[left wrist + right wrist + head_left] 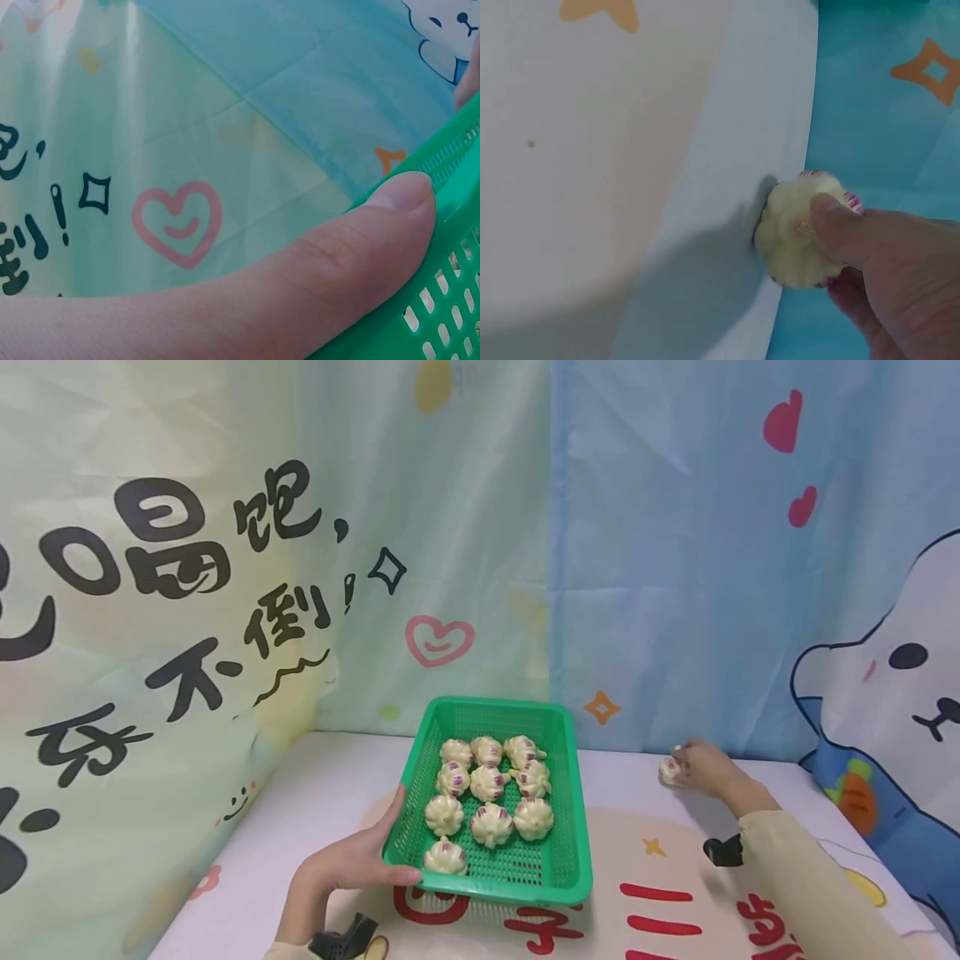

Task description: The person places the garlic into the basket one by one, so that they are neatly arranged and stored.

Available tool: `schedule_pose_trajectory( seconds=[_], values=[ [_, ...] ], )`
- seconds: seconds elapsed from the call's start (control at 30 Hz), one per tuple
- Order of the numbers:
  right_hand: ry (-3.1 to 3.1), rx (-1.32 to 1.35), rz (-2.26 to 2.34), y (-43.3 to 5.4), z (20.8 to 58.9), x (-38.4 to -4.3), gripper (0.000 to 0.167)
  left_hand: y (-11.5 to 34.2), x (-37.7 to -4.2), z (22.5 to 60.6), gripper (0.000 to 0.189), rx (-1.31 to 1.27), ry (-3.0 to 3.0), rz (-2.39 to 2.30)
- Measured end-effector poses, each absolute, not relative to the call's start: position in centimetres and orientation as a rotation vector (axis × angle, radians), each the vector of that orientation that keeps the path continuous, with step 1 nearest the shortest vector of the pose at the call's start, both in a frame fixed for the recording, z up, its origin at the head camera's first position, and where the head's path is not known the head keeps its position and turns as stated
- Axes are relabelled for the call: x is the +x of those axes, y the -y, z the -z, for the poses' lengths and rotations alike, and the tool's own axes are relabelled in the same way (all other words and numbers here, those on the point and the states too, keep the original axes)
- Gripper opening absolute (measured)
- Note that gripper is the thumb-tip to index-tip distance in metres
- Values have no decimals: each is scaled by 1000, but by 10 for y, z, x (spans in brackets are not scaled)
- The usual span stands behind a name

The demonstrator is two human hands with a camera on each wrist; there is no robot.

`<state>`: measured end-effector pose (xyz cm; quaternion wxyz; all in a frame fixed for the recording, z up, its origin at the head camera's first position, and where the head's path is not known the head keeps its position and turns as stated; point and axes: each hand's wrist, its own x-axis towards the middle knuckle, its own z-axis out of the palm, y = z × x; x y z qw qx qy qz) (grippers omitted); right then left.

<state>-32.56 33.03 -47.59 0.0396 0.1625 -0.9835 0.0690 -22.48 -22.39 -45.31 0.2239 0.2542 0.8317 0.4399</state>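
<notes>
My right hand (708,768) pinches a garlic bulb (799,240) between thumb and fingers, at the back right of the table. The bulb is cream with purple streaks, and its root end shows in the right wrist view. My left hand (363,856) holds the near left corner of a green plastic basket (582,860). In the left wrist view the thumb (405,191) lies over the basket's rim; the other fingers are mostly hidden. Inside the basket several garlic bulbs (488,782) sit in rough rows, towards its left and middle.
A white table (300,793) with printed red characters carries the basket. Behind it hangs a printed curtain (480,543), close to the basket's far edge and to my right hand. A cartoon bear (900,693) is printed on the right side.
</notes>
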Motion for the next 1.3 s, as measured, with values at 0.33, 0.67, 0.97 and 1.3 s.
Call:
schedule_pose_trajectory(
  seconds=[0.33,0.67,0.97,1.3],
  values=[
    [2993,320,-311,-329,482,-322,35,222,-230,445,120,718,-2333,-1205],
    [2946,218,-344,-329,496,-318,42,223,-231,447,121,702,-2332,-1203],
    [2918,136,-515,-334,502,-309,43,224,-227,450,119,679,-2295,-1216],
    [2806,56,-609,-327,493,-288,51,222,-225,455,119,734,-2265,-1272]
  ],
)
